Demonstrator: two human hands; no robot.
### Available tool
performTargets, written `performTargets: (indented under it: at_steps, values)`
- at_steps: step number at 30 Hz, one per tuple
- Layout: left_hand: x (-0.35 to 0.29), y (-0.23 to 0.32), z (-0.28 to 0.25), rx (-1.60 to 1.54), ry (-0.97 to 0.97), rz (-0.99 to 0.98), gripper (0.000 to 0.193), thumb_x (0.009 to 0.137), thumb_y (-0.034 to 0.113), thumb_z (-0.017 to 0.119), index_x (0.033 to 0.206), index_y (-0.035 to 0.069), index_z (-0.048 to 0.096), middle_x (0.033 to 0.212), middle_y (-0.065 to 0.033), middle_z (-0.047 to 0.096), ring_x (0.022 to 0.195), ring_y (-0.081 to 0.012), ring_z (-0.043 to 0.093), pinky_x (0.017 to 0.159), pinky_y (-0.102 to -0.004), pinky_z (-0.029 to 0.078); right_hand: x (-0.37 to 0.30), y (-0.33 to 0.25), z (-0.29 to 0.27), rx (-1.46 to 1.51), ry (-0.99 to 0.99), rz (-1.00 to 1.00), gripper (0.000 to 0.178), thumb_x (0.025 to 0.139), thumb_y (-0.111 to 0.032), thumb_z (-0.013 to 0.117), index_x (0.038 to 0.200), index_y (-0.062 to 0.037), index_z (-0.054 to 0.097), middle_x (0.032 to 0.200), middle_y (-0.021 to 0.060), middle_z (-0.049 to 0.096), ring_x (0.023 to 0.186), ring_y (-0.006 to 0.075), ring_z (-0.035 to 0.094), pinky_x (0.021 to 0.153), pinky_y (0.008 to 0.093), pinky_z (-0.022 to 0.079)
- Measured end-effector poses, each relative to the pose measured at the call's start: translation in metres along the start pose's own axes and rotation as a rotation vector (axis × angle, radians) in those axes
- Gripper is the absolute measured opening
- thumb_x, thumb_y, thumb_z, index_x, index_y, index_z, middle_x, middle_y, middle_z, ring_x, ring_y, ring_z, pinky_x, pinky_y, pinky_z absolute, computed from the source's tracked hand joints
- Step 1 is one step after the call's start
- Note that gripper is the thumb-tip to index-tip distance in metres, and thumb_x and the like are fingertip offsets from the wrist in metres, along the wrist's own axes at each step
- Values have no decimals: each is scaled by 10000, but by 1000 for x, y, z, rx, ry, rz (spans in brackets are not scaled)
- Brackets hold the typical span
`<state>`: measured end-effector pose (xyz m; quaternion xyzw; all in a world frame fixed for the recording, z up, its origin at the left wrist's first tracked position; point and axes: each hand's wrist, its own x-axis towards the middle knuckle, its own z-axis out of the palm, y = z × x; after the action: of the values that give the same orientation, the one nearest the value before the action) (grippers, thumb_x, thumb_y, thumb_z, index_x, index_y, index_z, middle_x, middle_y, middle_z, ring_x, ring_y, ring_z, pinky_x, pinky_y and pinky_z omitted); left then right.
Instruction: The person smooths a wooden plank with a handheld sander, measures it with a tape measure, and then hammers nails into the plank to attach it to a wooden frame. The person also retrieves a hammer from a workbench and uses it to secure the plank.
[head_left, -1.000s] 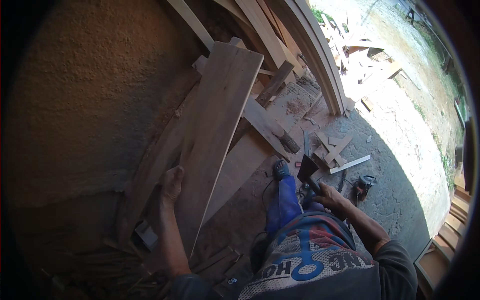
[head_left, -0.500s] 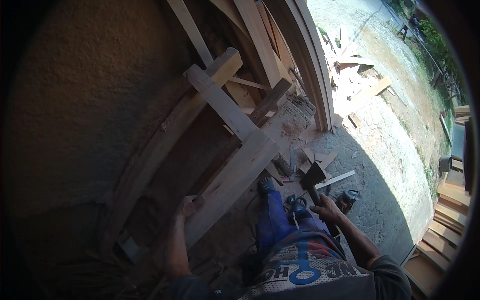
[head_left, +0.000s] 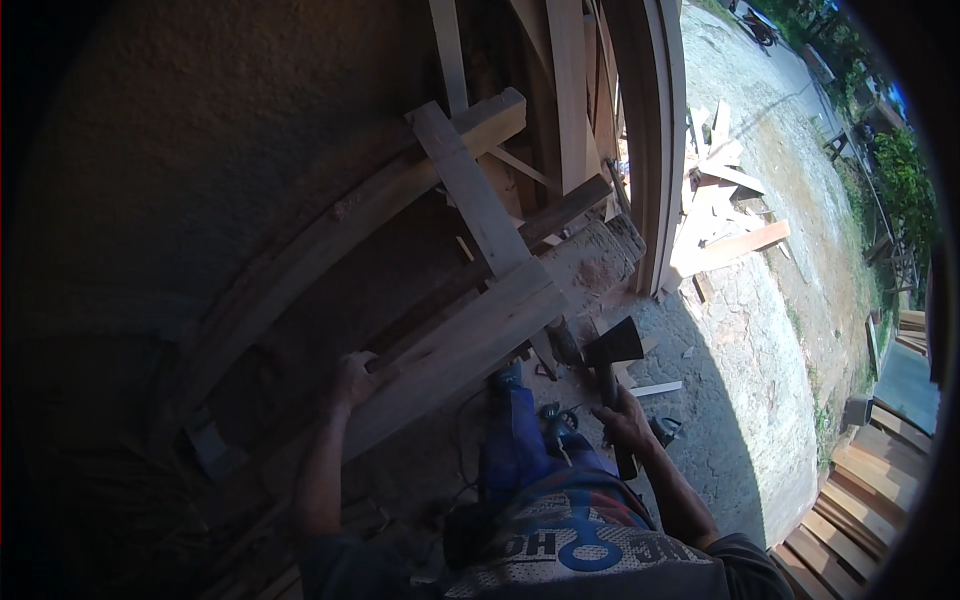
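My left hand (head_left: 354, 378) is closed on the far edge of a wide wooden plank (head_left: 455, 362), which slants up to the right in front of me. Near the plank's upper end a narrower crosspiece (head_left: 475, 195) meets it and rests across a long timber (head_left: 490, 120) by the wall. My right hand (head_left: 624, 420) grips the handle of a hatchet (head_left: 615, 345). Its dark head points up, just right of the plank's end and apart from it. The fingertips of my left hand are partly hidden in shadow.
Tall curved wooden frames (head_left: 665, 150) lean ahead. Scrap wood (head_left: 725, 190) lies heaped in the sun beyond them. On the floor near my feet are offcuts and a dark power tool (head_left: 664, 430). Stacked boards (head_left: 860, 490) line the right side, and a rough wall (head_left: 200, 180) rises at left.
The hatchet has come left, closer to the plank's end, and its handle stands more upright. My left hand keeps its hold on the plank. The whole view has turned slightly.
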<state>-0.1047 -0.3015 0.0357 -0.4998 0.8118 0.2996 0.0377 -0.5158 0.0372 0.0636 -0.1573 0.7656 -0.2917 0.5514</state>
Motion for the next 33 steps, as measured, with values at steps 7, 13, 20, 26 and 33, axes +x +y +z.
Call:
performTargets:
  at_steps: [7,13,20,26,33]
  values:
    - [34,62,44,-873,416,-67,297,1076,241,481,1019,10,659,894,-27,648,740,-135,590,686,-303,499,1,-29,17,35,42,-165,403,898,-218,753,1119,-6,490,783,79,588,578,159,604,512,341,496]
    - [44,189,48,-1094,366,19,307,1097,172,488,1302,1,640,864,-34,620,689,-66,554,641,-245,486,-1,-78,23,-166,35,-179,491,883,-312,766,1155,-3,500,913,183,633,783,304,673,701,446,530]
    - [37,218,52,-1400,178,-221,300,1089,82,413,1362,-6,501,974,-88,616,733,-135,672,596,-254,550,12,-108,38,-389,79,-221,447,896,-308,765,1120,-18,508,890,181,652,717,273,671,643,440,520]
    - [39,203,76,-1702,-127,-151,292,1077,136,489,1335,1,505,1195,-126,645,1102,-183,669,926,-323,545,11,-133,45,-488,24,20,490,926,-322,729,1167,-7,441,895,308,670,885,484,680,725,541,507]
    - [48,189,82,-1167,135,85,334,1006,4,549,1338,-16,522,1189,-174,649,1189,-287,631,1024,-377,494,12,-137,36,-433,-6,60,436,923,-288,733,1134,-10,471,841,242,663,742,440,670,676,502,514]
